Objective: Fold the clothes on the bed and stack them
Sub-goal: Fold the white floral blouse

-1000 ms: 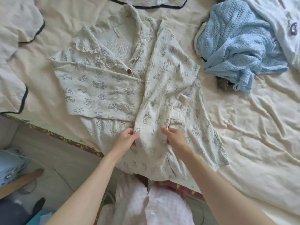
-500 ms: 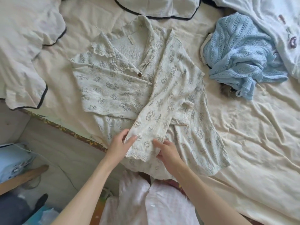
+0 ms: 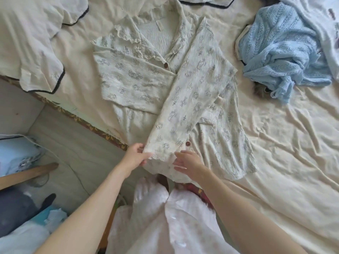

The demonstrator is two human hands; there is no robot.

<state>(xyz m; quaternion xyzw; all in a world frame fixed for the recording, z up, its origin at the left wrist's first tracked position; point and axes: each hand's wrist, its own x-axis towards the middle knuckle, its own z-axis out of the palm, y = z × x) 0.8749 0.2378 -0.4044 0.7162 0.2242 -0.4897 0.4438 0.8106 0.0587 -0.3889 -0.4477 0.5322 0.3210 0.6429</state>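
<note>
A pale printed pajama shirt [image 3: 132,79] lies flat on the bed sheet [image 3: 275,143], collar away from me, hem hanging over the near edge. Its left sleeve is folded across the chest. The right sleeve [image 3: 185,99] runs diagonally down over the front to a lace cuff near the bed edge. My left hand [image 3: 134,156] pinches the cuff's left corner between thumb and fingers. My right hand [image 3: 189,162] touches the cuff's right corner, its fingers nearly straight and spread.
A crumpled light blue knit garment [image 3: 282,52] lies at the right, a white printed one [image 3: 326,19] behind it. Cream clothes with dark piping [image 3: 36,52] lie at the left and along the top. The floor [image 3: 73,153] is below left.
Both hands have drawn the right sleeve's cuff toward me, so the sleeve now lies straighter down the shirt front. My right hand went from gripping fabric to straight fingers at the cuff.
</note>
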